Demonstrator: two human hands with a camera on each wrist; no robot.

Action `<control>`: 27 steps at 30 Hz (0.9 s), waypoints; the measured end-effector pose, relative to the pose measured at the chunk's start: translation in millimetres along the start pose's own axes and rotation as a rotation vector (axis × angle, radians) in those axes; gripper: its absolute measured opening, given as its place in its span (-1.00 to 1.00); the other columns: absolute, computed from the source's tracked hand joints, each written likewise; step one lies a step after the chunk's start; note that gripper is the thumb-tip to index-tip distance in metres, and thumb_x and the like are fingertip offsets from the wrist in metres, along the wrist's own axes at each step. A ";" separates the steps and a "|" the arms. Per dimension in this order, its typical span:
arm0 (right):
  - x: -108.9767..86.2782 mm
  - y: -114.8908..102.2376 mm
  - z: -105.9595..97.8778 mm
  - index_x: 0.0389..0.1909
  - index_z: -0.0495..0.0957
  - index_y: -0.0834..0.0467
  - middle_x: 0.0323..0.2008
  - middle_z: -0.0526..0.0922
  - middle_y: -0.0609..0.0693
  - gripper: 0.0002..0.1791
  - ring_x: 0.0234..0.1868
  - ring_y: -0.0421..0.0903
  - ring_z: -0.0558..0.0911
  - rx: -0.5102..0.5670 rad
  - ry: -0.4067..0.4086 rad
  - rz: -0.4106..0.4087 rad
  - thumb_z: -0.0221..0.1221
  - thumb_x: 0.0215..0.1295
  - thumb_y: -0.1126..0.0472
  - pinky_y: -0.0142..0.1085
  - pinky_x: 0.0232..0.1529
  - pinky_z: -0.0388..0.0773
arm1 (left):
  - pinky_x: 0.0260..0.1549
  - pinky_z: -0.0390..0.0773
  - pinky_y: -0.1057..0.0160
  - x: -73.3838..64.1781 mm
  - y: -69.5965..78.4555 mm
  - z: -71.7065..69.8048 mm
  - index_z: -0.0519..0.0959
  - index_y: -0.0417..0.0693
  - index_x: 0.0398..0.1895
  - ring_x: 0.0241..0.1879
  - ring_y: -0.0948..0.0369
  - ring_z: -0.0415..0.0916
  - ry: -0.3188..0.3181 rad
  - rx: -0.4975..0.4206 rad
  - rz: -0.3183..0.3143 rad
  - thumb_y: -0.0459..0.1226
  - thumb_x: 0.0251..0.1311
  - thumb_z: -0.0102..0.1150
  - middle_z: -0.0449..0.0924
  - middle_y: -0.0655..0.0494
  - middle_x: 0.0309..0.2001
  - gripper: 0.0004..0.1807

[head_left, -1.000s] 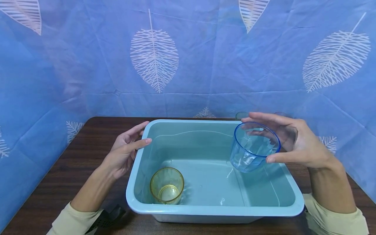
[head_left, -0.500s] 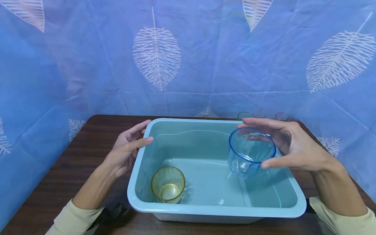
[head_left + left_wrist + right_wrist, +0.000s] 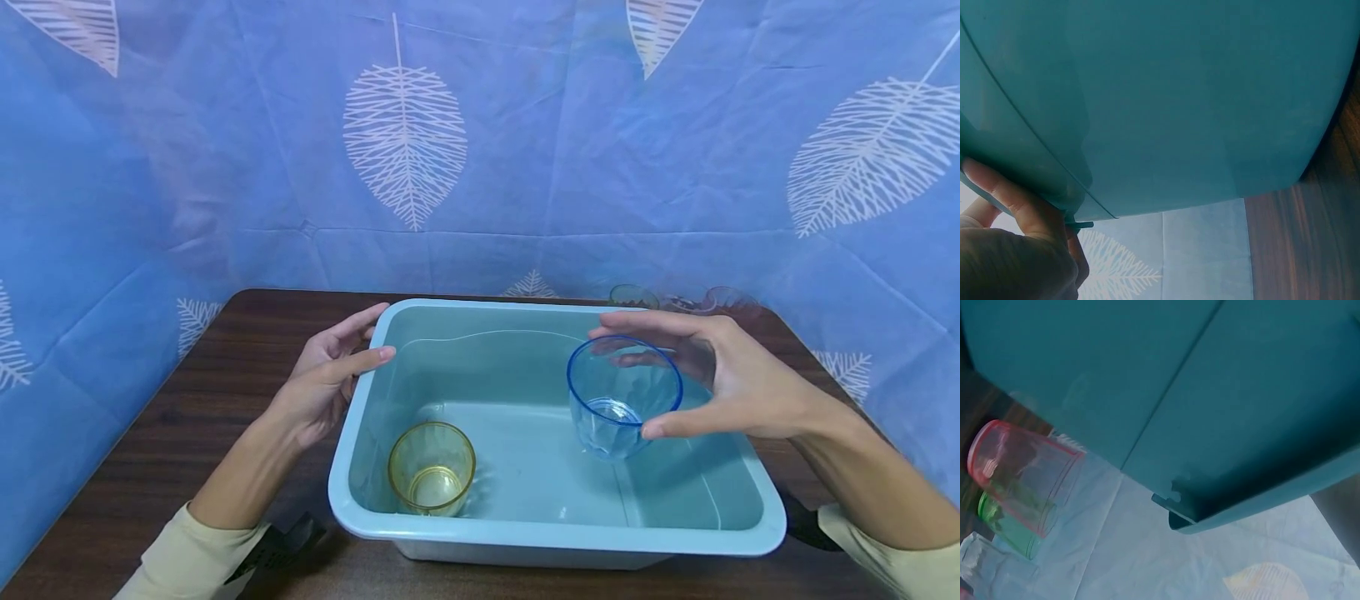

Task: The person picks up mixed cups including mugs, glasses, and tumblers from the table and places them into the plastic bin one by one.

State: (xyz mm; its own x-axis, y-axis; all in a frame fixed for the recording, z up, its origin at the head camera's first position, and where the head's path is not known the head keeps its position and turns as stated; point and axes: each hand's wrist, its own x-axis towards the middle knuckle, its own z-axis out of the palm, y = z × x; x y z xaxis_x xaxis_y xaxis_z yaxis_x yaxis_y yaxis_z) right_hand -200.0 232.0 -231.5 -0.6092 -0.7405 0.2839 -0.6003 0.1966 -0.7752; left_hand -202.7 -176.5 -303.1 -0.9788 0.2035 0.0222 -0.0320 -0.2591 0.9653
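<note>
In the head view, a light blue plastic basin (image 3: 540, 537) stands on the dark wooden table. My left hand (image 3: 326, 379) grips its left rim, the thumb over the edge and the fingers on the outside; the left wrist view shows those fingers (image 3: 1013, 200) at the rim from below. My right hand (image 3: 720, 379) holds a clear cup with a blue rim (image 3: 611, 417) between thumb and fingers, mouth up, above the right half of the basin. A yellow-tinted cup (image 3: 431, 467) stands upright in the basin's near left corner. The right wrist view shows the basin's outer wall (image 3: 1104, 381) but no hand.
Behind the basin at the table's far right stand more cups: a green-tinted one (image 3: 633, 295) and a pink-tinted one (image 3: 729, 300). The right wrist view also shows a colourless cup (image 3: 997, 569) beside them. A blue leaf-print cloth (image 3: 480, 150) hangs behind the table (image 3: 225, 367).
My right hand has brought the blue-rimmed cup leftward and slightly lower, farther over the basin, and levelled it. My left hand keeps its grip on the rim. The head view has shifted slightly.
</note>
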 end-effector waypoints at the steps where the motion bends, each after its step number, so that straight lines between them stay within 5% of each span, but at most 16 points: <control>1: 0.7 -0.3 0.0 0.53 0.27 0.29 0.35 0.50 0.25 0.04 0.37 -0.05 0.52 -0.012 -0.002 0.003 0.45 -0.06 0.61 -0.33 0.34 0.53 | -0.28 0.80 0.24 -0.1 0.0 0.0 0.22 -0.20 0.58 -0.34 0.28 0.74 0.000 -0.002 0.000 -0.51 0.37 0.18 0.48 -0.01 -0.03 -0.28; 9: 5.7 -6.5 -1.3 0.53 0.35 0.09 0.31 0.58 0.08 0.03 0.33 -0.13 0.55 -0.146 -0.001 0.040 0.52 -0.03 0.50 -0.46 0.28 0.53 | -0.30 0.80 0.27 -0.2 1.0 0.1 0.23 -0.19 0.57 -0.37 0.29 0.73 0.004 -0.009 -0.003 -0.51 0.37 0.18 0.48 0.00 -0.04 -0.28; 27: 25.7 -15.4 2.4 0.50 0.38 -0.01 0.35 0.56 0.06 -0.01 0.31 -0.15 0.58 -0.166 -0.006 0.022 0.54 0.01 0.45 -0.35 0.23 0.62 | -0.35 0.79 0.33 1.2 1.9 -1.1 0.18 -0.19 0.60 -0.42 0.33 0.71 -0.007 -0.039 -0.013 -0.52 0.38 0.17 0.48 -0.02 -0.02 -0.25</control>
State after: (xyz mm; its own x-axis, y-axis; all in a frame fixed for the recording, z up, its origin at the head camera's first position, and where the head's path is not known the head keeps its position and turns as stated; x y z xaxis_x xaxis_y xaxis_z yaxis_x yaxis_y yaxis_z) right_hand -205.1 208.4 -213.6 -0.6206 -0.7382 0.2643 -0.6646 0.3163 -0.6770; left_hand -204.2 -177.8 -301.5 -0.9769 0.2135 0.0118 -0.0524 -0.2927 0.9548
